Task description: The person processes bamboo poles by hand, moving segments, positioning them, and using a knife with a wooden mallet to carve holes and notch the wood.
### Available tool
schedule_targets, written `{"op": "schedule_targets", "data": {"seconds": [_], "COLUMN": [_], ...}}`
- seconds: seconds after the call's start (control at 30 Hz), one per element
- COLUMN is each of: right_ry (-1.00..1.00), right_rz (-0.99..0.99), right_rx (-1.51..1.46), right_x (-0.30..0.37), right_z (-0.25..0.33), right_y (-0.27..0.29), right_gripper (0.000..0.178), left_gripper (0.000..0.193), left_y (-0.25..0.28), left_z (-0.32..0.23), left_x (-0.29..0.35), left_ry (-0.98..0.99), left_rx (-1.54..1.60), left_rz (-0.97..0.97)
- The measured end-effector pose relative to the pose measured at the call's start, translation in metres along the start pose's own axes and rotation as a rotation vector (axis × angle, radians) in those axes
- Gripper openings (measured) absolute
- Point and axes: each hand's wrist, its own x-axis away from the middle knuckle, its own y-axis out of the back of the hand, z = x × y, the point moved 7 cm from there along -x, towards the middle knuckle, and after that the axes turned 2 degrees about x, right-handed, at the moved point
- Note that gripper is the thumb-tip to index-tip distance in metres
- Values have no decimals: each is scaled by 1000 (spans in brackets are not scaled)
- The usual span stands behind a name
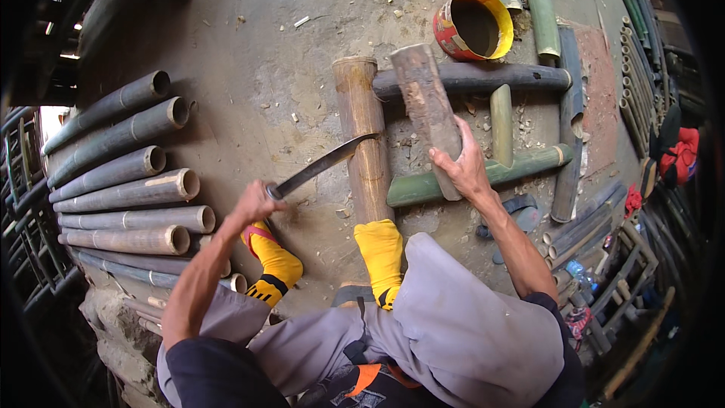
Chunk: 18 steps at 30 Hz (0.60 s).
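Note:
My left hand (255,204) is closed round the handle of a machete (325,163) with a hooked tip. Its blade reaches across a brown bamboo pole (368,181) in front of me, tip end at the pole; whether the edge bites into it I cannot tell. A rough, bark-covered wooden billet (424,94) is gripped in my right hand (464,160), thumb on one side and fingers on the other, raised to the right of the pole. One foot in a yellow sock (380,253) is at the pole's near end; the other yellow-socked foot (278,264) is to its left.
Right of the pole lie a dark bamboo length (468,81), a green one (483,174) and a short piece (501,125) between them. A yellow-rimmed red bucket (453,38) stands beyond. Several cut bamboo poles (128,189) line the left. Sandals (521,215) lie to the right.

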Motion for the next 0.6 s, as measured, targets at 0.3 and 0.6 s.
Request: {"op": "schedule_targets", "data": {"seconds": [0.3, 0.6], "right_ry": [-309, -295], "right_rz": [-353, -358], "right_rx": [267, 290], "right_x": [54, 57], "right_z": [-64, -63], "right_y": [25, 22], "right_gripper": [87, 88], "left_gripper": [13, 28], "left_y": [146, 173], "left_z": [-176, -301], "left_x": [12, -1], "left_ry": [-342, -752], "left_rx": [-968, -708], "left_rz": [-384, -592]}}
